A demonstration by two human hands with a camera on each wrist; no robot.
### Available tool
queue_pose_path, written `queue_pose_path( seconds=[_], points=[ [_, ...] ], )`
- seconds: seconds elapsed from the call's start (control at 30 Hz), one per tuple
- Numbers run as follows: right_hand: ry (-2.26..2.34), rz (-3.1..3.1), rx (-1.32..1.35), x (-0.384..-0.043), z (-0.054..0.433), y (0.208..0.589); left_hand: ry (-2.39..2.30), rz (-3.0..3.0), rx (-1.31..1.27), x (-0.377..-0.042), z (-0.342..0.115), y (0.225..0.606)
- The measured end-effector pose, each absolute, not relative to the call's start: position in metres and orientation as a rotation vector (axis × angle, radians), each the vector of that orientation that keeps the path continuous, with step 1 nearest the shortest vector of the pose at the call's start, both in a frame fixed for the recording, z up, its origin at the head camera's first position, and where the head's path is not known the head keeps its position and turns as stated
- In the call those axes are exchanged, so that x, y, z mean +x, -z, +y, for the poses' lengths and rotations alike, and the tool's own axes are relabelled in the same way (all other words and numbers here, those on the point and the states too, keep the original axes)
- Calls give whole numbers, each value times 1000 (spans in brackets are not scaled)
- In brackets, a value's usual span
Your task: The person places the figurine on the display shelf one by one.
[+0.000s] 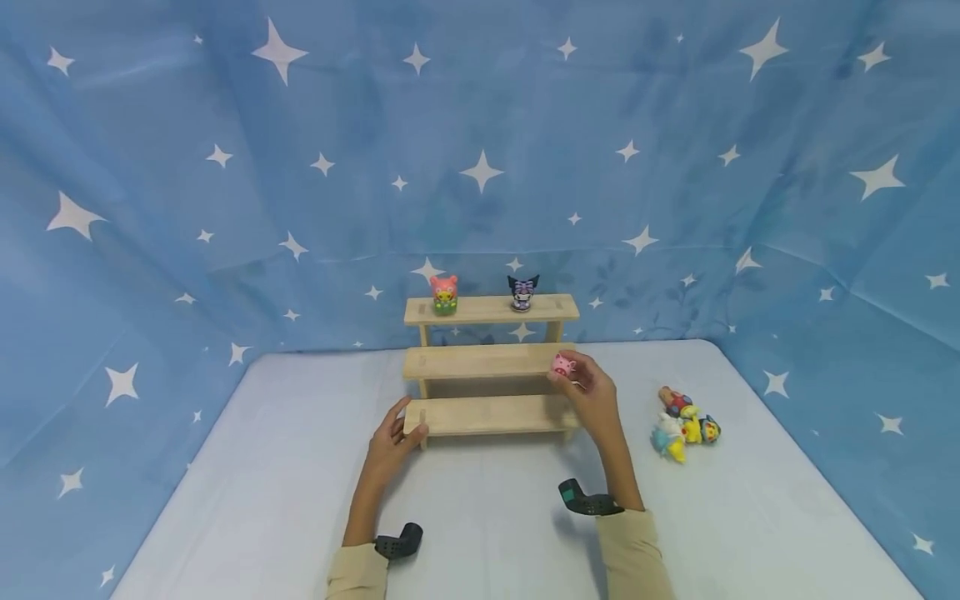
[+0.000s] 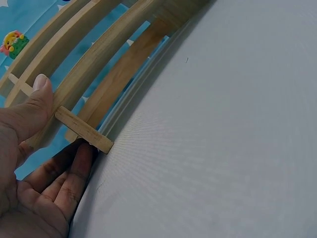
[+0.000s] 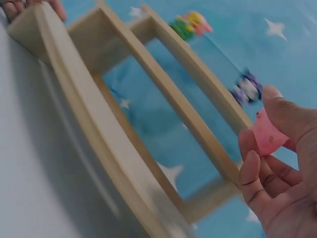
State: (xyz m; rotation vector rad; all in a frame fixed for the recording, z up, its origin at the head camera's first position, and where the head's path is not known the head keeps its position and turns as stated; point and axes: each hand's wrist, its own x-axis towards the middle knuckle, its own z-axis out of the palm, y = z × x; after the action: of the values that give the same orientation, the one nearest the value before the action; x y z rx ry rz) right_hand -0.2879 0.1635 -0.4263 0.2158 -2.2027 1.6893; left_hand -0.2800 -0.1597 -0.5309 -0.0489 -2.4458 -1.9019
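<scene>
My right hand [image 1: 594, 392] pinches a small pink pig figurine [image 1: 563, 365] between thumb and fingers, in front of the right end of the middle tier. In the right wrist view the pig figurine [image 3: 268, 133] is partly covered by my fingers. The three-tier wooden display shelf [image 1: 487, 360] stands on the table. At its left end my left hand [image 1: 392, 437] grips the lowest tier, thumb over the front and fingers by the end. On the top tier sit a pink-and-green figurine [image 1: 445, 296] at the left and a black-eared figurine [image 1: 522, 293] right of the middle.
To the right of the shelf, several figurines lie in a cluster on the white table [image 1: 480, 517], among them a white-and-teal one [image 1: 667, 435] and a red-and-blue one [image 1: 677, 403]. A blue star-patterned cloth [image 1: 480, 117] hangs behind and at both sides.
</scene>
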Motion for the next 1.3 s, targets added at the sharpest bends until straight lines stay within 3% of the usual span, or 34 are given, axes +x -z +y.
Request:
queue_pose_path(
  seconds=[0.7, 0.97, 1.3],
  points=[
    [-1726, -2115, 601, -305, 64, 435, 1926, -2433, -70, -279, -161, 535],
    [-1815, -2138, 539, -334, 40, 458, 1955, -2409, -41, -280, -163, 537],
    [-1829, -2186, 464, -342, 24, 459, 1983, -2387, -51, -282, -161, 534]
  ],
)
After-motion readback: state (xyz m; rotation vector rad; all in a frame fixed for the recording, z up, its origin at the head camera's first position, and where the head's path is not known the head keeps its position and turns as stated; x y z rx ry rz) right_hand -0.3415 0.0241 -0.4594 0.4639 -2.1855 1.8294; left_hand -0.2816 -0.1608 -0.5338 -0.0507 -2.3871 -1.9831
